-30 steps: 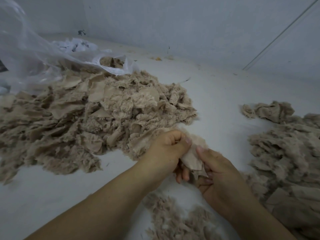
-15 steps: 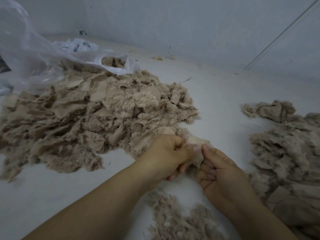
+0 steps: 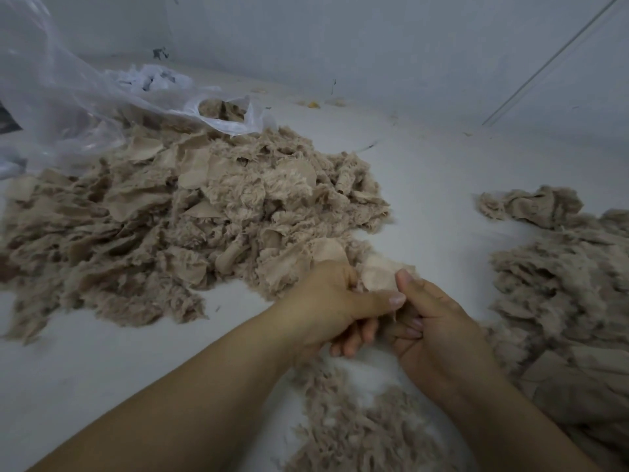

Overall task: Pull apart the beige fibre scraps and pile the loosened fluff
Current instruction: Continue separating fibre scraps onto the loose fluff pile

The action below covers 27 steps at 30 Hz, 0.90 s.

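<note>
**A:** Widest first: the white bench (image 3: 425,185) carries a big heap of beige fibre scraps (image 3: 177,216) on the left, spilling out from under a clear plastic bag (image 3: 68,86).

**B:** And a second heap (image 3: 561,284) sits on the right, well apart from the first. Down at the near edge there's a smaller scatter of loosened fluff (image 3: 357,427), directly beneath the wrists.

**A:** Now the action. The left hand (image 3: 326,301) and right hand (image 3: 439,321) meet between the heaps, both clamped on one small scrap (image 3: 379,279). The left thumb lies flat across its lower edge and the right thumb presses up against its side, with the fingers curled underneath.

**B:** How does that scrap handle, do you reckon?

**A:** Featherlight and limp, I'd say. It has a smooth woven backing on one face and furry pile on the other, so there's nothing stiff to fight and nothing to break. The catch is that the pile probably sheds and slides under a loose pinch.

**B:** So where should it be held?

**A:** On the backing at opposite edges, thumbs close together, then pull outward. If only the fuzz is gripped, I'd expect tufts to come away while the piece stays whole.
</note>
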Each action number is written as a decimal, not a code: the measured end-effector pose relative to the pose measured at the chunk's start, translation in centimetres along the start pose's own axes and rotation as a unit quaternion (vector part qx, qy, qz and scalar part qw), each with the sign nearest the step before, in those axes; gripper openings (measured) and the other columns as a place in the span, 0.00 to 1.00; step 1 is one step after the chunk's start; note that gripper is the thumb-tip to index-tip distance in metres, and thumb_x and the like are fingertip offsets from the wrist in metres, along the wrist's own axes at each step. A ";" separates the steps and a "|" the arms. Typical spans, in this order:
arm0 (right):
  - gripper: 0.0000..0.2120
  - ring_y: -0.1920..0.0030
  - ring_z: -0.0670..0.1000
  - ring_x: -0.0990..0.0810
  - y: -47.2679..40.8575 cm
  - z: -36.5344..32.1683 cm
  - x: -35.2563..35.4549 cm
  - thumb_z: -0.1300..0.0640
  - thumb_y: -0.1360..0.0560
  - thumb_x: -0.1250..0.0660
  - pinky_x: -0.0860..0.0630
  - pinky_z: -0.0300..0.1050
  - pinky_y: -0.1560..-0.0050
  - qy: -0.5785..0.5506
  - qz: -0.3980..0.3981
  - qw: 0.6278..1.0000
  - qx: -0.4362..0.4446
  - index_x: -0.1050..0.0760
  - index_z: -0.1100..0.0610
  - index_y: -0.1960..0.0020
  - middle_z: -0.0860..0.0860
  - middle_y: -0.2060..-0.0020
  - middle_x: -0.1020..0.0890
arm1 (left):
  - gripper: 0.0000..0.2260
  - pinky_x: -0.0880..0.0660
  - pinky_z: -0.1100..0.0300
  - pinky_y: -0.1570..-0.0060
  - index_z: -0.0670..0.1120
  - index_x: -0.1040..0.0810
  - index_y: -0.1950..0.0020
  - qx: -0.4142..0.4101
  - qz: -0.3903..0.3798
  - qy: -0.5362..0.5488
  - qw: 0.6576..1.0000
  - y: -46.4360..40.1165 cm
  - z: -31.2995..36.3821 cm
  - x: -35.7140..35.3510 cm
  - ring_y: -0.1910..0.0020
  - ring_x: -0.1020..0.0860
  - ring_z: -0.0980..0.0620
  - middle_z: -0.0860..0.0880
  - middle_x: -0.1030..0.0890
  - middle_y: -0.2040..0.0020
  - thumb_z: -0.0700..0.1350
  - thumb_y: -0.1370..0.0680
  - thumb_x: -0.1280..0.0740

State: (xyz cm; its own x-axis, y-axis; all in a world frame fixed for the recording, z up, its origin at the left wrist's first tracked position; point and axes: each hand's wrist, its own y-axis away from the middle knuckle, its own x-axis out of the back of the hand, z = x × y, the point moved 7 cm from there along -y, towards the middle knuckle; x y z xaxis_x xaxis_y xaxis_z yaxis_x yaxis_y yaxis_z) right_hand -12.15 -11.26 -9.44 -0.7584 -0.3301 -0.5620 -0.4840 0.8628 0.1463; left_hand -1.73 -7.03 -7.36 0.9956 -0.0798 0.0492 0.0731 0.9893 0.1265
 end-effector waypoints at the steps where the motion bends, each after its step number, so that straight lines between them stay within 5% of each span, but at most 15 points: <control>1: 0.20 0.69 0.60 0.43 -0.1 0.1 0.1 0.55 0.24 0.35 0.50 0.49 0.64 0.005 0.000 1.000 -0.003 0.28 0.56 0.74 0.54 0.76 0.36 | 0.19 0.39 0.65 0.82 0.39 0.24 0.69 -0.001 0.012 -0.004 1.000 -0.1 -0.1 -0.1 0.84 0.33 0.52 0.44 0.28 0.79 0.47 0.22 0.30; 5: 0.18 0.76 0.58 0.37 -0.1 -0.1 0.1 0.56 0.25 0.34 0.43 0.42 0.74 -0.017 0.004 1.000 -0.003 0.27 0.56 0.73 0.58 0.76 0.38 | 0.13 0.39 0.65 0.82 0.42 0.22 0.68 0.018 -0.019 -0.030 0.999 0.2 0.0 0.5 0.84 0.32 0.54 0.45 0.25 0.76 0.40 0.23 0.29; 8: 0.17 0.79 0.41 0.41 -0.1 -0.3 0.2 0.57 0.26 0.35 0.42 0.32 0.79 -0.065 0.017 0.998 -0.002 0.24 0.53 0.74 0.46 0.77 0.34 | 0.02 0.35 0.67 0.82 0.37 0.18 0.56 0.056 -0.190 -0.113 0.974 1.6 0.0 0.4 0.83 0.30 0.56 0.46 0.20 0.72 0.35 0.24 0.30; 11: 0.15 0.79 0.41 0.40 0.1 0.0 0.0 0.57 0.28 0.33 0.41 0.32 0.79 -0.041 0.011 0.999 -0.007 0.23 0.53 0.74 0.45 0.77 0.31 | 0.10 0.29 0.66 0.78 0.41 0.19 0.44 0.090 -0.300 -0.160 0.936 3.0 0.0 -0.1 0.79 0.24 0.55 0.45 0.15 0.58 0.42 0.24 0.28; 16: 0.08 0.80 0.41 0.35 0.1 0.1 -0.4 0.59 0.29 0.33 0.37 0.32 0.80 0.001 -0.017 1.000 -0.002 0.26 0.62 0.65 0.49 0.77 0.28 | 0.33 0.38 0.66 0.81 0.35 0.22 0.56 0.043 -0.033 -0.162 0.985 0.7 0.6 2.7 0.84 0.32 0.49 0.35 0.17 0.60 0.68 0.31 0.33; 18: 0.06 0.80 0.41 0.36 0.0 0.2 -0.4 0.61 0.30 0.32 0.38 0.32 0.80 -0.001 -0.021 1.000 -0.004 0.26 0.64 0.60 0.49 0.78 0.29 | 0.30 0.40 0.65 0.79 0.34 0.24 0.55 0.014 0.057 -0.113 0.992 0.2 0.6 3.6 0.83 0.35 0.49 0.32 0.20 0.62 0.63 0.30 0.30; 21: 0.06 0.81 0.41 0.33 0.1 0.3 -0.7 0.60 0.30 0.33 0.38 0.32 0.80 0.012 -0.040 0.999 -0.011 0.25 0.63 0.61 0.48 0.78 0.26 | 0.09 0.39 0.65 0.82 0.39 0.26 0.57 -0.051 0.096 -0.021 0.994 0.2 1.0 3.0 0.83 0.31 0.51 0.40 0.24 0.72 0.42 0.23 0.29; 24: 0.14 0.80 0.41 0.31 0.2 0.1 -1.0 0.56 0.27 0.35 0.36 0.31 0.79 0.029 -0.046 0.999 0.000 0.20 0.55 0.69 0.46 0.79 0.26 | 0.08 0.37 0.66 0.82 0.44 0.26 0.61 -0.081 0.110 -0.013 0.991 0.0 1.1 2.6 0.84 0.31 0.51 0.46 0.29 0.78 0.38 0.23 0.29; 27: 0.12 0.79 0.41 0.39 -0.1 0.3 -0.2 0.57 0.27 0.35 0.40 0.32 0.79 -0.017 -0.004 1.000 -0.011 0.19 0.57 0.68 0.47 0.77 0.32 | 0.12 0.36 0.64 0.81 0.48 0.24 0.65 -0.097 0.231 -0.012 0.968 -0.1 1.4 5.1 0.83 0.34 0.52 0.46 0.29 0.77 0.37 0.24 0.29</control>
State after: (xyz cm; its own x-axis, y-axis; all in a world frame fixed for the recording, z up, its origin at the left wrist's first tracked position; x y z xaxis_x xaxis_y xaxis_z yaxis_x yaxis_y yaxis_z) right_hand -11.80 -11.11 -9.60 -0.7397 -0.3234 -0.5901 -0.4996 0.8515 0.1595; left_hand 3.29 -7.71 -5.74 0.9232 0.3760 0.0802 -0.3675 0.9243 -0.1031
